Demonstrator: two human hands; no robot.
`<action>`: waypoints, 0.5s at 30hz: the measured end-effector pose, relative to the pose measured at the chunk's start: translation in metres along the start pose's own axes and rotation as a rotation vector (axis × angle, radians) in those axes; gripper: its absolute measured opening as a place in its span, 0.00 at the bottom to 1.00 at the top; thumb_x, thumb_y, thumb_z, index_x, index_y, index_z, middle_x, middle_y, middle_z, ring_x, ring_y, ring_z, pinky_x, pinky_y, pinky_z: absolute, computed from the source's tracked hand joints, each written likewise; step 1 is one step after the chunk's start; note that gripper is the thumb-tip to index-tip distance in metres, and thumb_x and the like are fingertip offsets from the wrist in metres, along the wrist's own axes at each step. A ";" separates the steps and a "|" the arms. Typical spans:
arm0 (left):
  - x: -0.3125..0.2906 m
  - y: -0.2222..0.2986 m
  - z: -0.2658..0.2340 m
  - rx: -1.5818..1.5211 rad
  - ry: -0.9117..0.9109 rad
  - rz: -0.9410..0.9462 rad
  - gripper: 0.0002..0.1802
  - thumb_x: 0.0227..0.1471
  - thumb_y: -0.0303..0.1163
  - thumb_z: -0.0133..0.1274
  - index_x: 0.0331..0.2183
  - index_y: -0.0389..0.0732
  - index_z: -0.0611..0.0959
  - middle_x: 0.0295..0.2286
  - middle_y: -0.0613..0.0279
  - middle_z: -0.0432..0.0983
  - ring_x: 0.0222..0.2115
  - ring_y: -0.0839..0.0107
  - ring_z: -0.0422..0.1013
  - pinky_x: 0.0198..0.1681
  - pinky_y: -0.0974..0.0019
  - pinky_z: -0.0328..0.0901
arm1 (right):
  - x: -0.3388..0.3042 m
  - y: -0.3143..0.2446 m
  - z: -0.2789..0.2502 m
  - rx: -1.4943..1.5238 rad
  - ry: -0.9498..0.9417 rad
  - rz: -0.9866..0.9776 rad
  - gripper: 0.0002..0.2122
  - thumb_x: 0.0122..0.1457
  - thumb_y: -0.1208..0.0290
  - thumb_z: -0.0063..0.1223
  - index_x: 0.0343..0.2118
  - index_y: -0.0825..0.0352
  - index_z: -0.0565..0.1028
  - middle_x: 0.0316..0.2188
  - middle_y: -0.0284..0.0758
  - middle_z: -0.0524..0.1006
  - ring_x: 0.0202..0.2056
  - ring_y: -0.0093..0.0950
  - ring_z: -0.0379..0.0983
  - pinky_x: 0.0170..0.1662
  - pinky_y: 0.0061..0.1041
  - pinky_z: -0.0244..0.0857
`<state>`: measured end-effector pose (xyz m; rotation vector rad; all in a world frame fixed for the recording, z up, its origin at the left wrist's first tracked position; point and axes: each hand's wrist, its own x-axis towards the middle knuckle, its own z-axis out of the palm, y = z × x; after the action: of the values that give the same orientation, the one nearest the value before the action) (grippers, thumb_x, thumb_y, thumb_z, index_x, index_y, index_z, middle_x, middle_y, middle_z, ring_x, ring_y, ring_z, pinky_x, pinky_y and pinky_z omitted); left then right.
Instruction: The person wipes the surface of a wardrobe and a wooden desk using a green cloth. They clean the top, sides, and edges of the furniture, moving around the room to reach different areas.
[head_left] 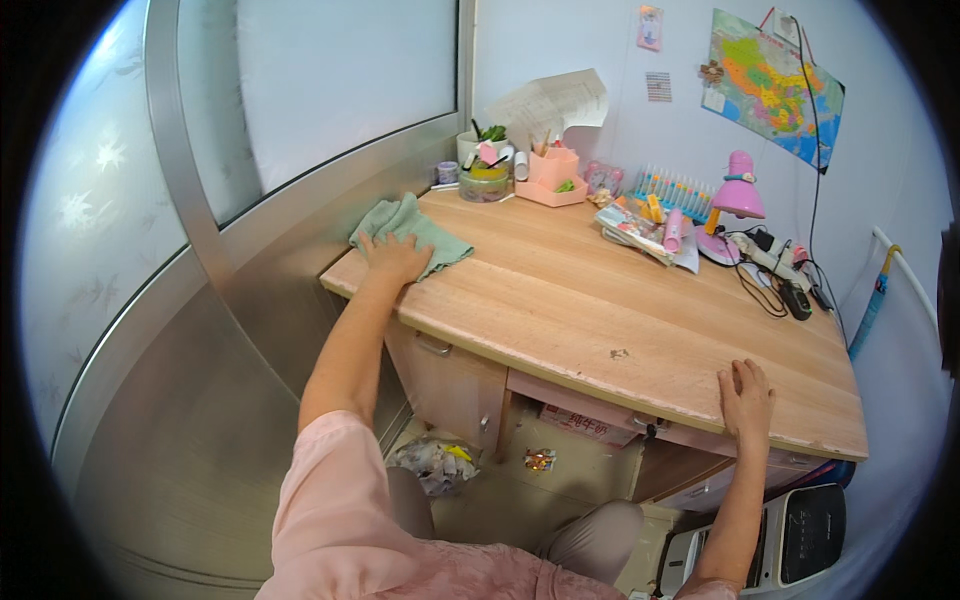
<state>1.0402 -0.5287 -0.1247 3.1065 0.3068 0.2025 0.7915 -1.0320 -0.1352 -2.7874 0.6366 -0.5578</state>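
On the left end of the wooden desk, a green cloth lies bunched and wrinkled. My left hand presses down on this cloth and holds it against the desktop, fingers bent over the fabric. One corner of the cloth spreads to the right of my hand. At the front edge on the right, my right hand rests on the wood with loosely bent fingers apart and nothing in them. A small dark worn patch shows between my hands, near the front edge.
Along the back stand a glass jar, a pink pen holder, stacked books and a pink lamp. Cables and a black handset lie at the right. A metal-framed partition borders the left. Below are a plastic bag and a carton.
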 end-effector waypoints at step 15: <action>-0.017 -0.111 0.011 -0.353 0.201 0.287 0.32 0.46 0.55 0.52 0.45 0.40 0.80 0.47 0.50 0.73 0.50 0.55 0.67 0.53 0.59 0.60 | 0.001 -0.006 0.000 -0.053 -0.039 -0.006 0.25 0.61 0.50 0.40 0.54 0.62 0.68 0.60 0.39 0.60 0.63 0.36 0.50 0.64 0.51 0.37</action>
<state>1.0038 -0.4230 -0.1408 2.7661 -0.1610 0.5126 0.7948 -1.0277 -0.1331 -2.8426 0.6446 -0.4934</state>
